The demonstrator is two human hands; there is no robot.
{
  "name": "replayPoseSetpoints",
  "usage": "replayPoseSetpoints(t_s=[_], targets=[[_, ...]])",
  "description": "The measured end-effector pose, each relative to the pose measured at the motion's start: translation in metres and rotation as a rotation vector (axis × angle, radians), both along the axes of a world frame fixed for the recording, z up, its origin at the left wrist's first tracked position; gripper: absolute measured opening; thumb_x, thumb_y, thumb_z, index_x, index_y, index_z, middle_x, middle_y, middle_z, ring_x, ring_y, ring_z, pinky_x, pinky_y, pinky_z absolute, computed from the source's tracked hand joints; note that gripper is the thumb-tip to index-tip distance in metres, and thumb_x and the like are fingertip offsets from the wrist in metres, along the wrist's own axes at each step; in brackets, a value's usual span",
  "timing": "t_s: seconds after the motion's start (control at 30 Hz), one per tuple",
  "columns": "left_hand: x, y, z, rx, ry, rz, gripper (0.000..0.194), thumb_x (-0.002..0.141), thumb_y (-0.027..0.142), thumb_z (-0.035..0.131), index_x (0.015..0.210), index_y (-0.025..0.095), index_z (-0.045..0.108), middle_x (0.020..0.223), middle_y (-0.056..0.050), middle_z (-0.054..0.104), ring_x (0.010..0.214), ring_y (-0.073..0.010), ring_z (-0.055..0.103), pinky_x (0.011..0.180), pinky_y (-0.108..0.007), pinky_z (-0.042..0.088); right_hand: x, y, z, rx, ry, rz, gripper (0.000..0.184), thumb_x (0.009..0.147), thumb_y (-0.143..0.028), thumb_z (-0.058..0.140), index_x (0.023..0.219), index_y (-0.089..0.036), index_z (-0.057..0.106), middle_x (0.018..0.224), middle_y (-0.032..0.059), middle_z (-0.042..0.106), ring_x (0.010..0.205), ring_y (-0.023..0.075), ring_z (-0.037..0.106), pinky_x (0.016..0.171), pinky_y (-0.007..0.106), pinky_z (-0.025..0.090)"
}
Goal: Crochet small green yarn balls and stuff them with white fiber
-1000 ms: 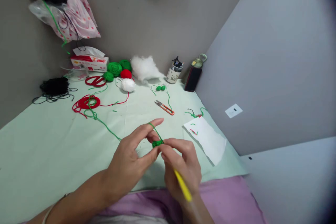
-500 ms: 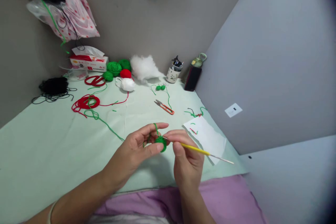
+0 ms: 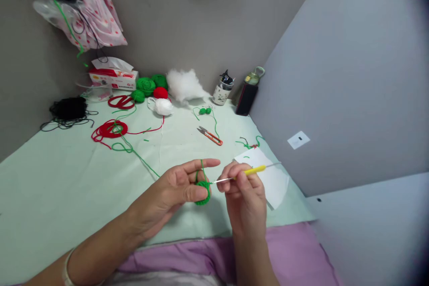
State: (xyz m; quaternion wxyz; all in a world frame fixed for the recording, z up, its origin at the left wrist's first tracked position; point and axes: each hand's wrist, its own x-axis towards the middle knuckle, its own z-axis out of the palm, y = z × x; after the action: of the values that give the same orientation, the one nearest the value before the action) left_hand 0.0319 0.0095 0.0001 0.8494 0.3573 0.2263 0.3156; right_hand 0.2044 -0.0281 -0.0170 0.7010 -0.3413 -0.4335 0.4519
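My left hand point(image 3: 179, 187) pinches a small round green crochet piece point(image 3: 203, 197) between thumb and fingers. Green yarn point(image 3: 202, 170) loops over its outstretched index finger, and a strand trails back over the table to the left. My right hand point(image 3: 244, 192) is closed around the yellow grip of a crochet hook point(image 3: 254, 170). The hook's thin metal tip points left and meets a loop at the right edge of the green piece. Both hands are just above the front of the table.
Orange thread snips point(image 3: 210, 136) lie beyond my hands. White paper point(image 3: 268, 178) with yarn scraps is at the right. Farther back are red yarn point(image 3: 114, 129), black yarn point(image 3: 70, 108), red-handled scissors point(image 3: 121, 102), white stuffing point(image 3: 186, 87), a pen cup point(image 3: 221, 94) and a tissue box point(image 3: 114, 79).
My right hand has moved right and turned, swinging the crochet hook's back end upward. The hook tip has drawn out to the green piece's edge, and the piece has shifted slightly down.
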Motion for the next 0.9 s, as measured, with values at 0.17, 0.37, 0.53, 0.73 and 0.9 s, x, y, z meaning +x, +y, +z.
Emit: replayPoseSetpoints(t_s=[0.17, 0.37, 0.53, 0.73, 0.9], targets=[[0.005, -0.001, -0.006, 0.077, 0.045, 0.035, 0.049, 0.076, 0.024, 0.087, 0.124, 0.026, 0.075, 0.086, 0.002, 0.061, 0.081, -0.0113, 0.055, 0.08, -0.024, 0.043, -0.006, -0.002, -0.003, -0.013, -0.021, 0.051, 0.021, 0.097, -0.037, 0.064, 0.083, -0.024, 0.07, 0.073, 0.0005, 0.063, 0.064, 0.0139, 0.058, 0.06, 0.027, 0.049], [0.007, -0.006, -0.005, 0.218, 0.188, 0.123, 0.047, 0.08, 0.026, 0.084, 0.125, 0.031, 0.073, 0.1, 0.0, 0.069, 0.099, -0.0174, 0.058, 0.094, -0.03, 0.043, -0.015, -0.006, -0.009, 0.116, -0.255, -0.112, 0.014, 0.098, -0.029, 0.064, 0.095, -0.028, 0.078, 0.09, 0.0043, 0.074, 0.087, 0.0195, 0.068, 0.074, 0.034, 0.055], [-0.004, -0.003, -0.002, 0.201, 0.149, 0.095, 0.036, 0.089, 0.039, 0.074, 0.124, 0.029, 0.075, 0.087, 0.0, 0.06, 0.085, -0.0155, 0.055, 0.087, -0.03, 0.044, -0.01, -0.003, -0.006, 0.077, -0.125, -0.098, 0.017, 0.095, -0.037, 0.068, 0.086, -0.024, 0.076, 0.078, 0.0038, 0.072, 0.069, 0.0155, 0.062, 0.058, 0.027, 0.05], [-0.008, -0.001, -0.006, 0.332, 0.194, 0.082, 0.04, 0.086, 0.03, 0.078, 0.126, 0.031, 0.073, 0.092, 0.0, 0.062, 0.09, -0.0174, 0.06, 0.089, -0.032, 0.047, -0.009, -0.002, -0.002, -0.008, -0.013, -0.016, 0.017, 0.096, -0.037, 0.067, 0.086, -0.023, 0.072, 0.077, 0.0013, 0.069, 0.062, 0.0118, 0.058, 0.057, 0.024, 0.048], [-0.007, -0.002, -0.002, 0.432, 0.317, 0.133, 0.039, 0.088, 0.024, 0.074, 0.126, 0.031, 0.072, 0.09, 0.0, 0.065, 0.091, -0.0179, 0.062, 0.09, -0.033, 0.049, -0.008, -0.003, 0.0, -0.007, -0.086, -0.034, 0.022, 0.097, -0.039, 0.065, 0.084, -0.021, 0.069, 0.076, 0.0024, 0.069, 0.062, 0.0134, 0.059, 0.057, 0.026, 0.049]])
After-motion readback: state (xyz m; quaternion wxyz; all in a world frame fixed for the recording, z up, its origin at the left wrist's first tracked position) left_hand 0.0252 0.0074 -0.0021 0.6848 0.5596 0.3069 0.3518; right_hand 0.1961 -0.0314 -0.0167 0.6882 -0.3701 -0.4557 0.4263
